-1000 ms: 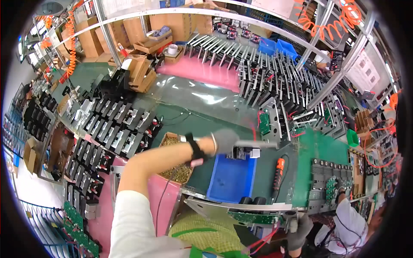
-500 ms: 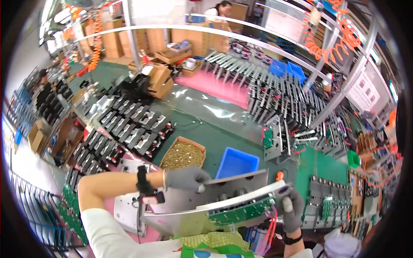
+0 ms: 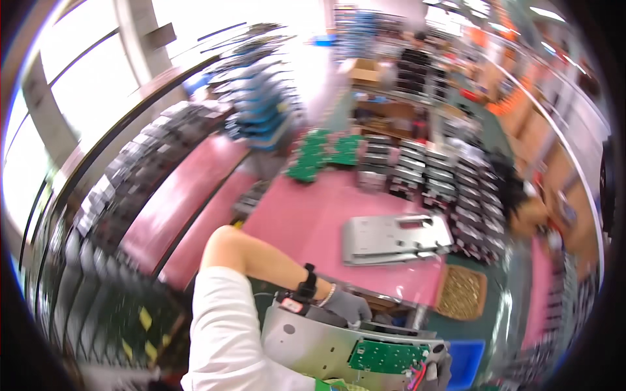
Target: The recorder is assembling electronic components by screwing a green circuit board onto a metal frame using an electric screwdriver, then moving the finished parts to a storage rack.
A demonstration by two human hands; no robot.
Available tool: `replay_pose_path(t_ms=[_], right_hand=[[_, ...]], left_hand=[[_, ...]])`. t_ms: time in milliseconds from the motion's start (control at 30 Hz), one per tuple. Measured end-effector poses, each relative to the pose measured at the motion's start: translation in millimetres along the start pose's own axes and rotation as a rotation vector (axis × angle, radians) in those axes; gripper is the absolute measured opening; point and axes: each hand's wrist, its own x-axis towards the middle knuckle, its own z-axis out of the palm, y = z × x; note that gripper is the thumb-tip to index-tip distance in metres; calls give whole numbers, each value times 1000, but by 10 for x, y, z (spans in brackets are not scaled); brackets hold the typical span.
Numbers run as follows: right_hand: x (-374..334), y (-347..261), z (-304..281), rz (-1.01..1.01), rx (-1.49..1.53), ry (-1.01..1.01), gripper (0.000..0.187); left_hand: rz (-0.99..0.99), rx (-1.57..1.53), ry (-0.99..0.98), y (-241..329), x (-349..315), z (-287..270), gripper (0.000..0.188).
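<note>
A silver sheet-metal chassis [image 3: 306, 339] is held low in front of me, its broad side turned toward me. On that side sits a green circuit board [image 3: 388, 355], with red and purple wires [image 3: 416, 376] at its right end. My left hand [image 3: 349, 307], in a grey glove, is closed over the chassis's far upper edge. At the chassis's right end, my grey-gloved right hand [image 3: 443, 366] grips the corner beside the wires; the picture's lower edge crops it partly. The inside of the chassis is mostly hidden.
Beyond my hands, another silver metal housing [image 3: 398, 240] lies on a pink-covered table [image 3: 306, 228]. A box of small brass-coloured parts [image 3: 461, 293] and a blue bin [image 3: 466, 365] stand to the right. Green boards [image 3: 310, 155] and rows of black-and-silver units [image 3: 411, 169] are farther back.
My view has swung left, bringing the pink table and window side into sight. The chassis now sits lower in the picture, its board side more face-on; both hands still hold it.
</note>
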Motion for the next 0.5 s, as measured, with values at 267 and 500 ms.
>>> replay_pose_path(t_ms=[267, 500], right_hand=[[390, 100, 627, 328, -159, -294, 25], [1018, 444, 1516, 306, -249, -614, 44]], left_hand=[[34, 91, 190, -439, -1213, 453, 32], [-368, -363, 272, -720, -2268, 798, 65]])
